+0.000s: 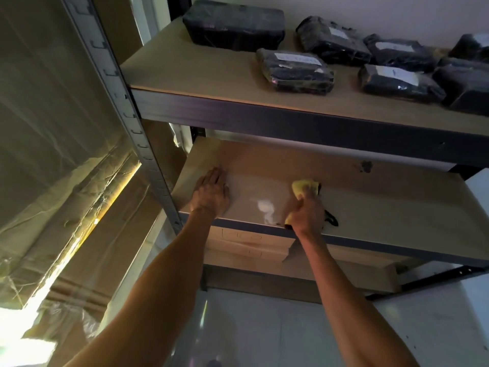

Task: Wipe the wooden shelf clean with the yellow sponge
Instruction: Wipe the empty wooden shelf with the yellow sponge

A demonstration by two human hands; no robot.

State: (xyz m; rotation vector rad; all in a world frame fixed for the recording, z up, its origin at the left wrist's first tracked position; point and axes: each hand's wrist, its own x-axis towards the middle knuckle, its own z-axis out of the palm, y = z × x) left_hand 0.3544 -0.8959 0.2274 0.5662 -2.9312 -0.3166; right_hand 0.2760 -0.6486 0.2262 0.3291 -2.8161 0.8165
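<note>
The wooden shelf [383, 205] is the middle board of a metal rack, pale and lit near its front. My right hand [308, 211] grips the yellow sponge [304, 188] and holds it down on the board near the front edge. The sponge sticks out beyond my fingers and again under my wrist. My left hand [211, 193] rests flat on the shelf's left end, fingers straight and pointing away from me. A white wet patch [266, 207] lies between the hands. Dark marks [332, 219] show just right of my right hand, and a dark smudge [365, 166] sits further back.
The upper shelf [201, 72] carries several black wrapped parcels [293, 70]. A perforated metal upright [137, 144] runs down the rack's left side. Plastic-wrapped cardboard boxes [53, 168] stand to the left. Flat boxes [248, 245] lie on the level below.
</note>
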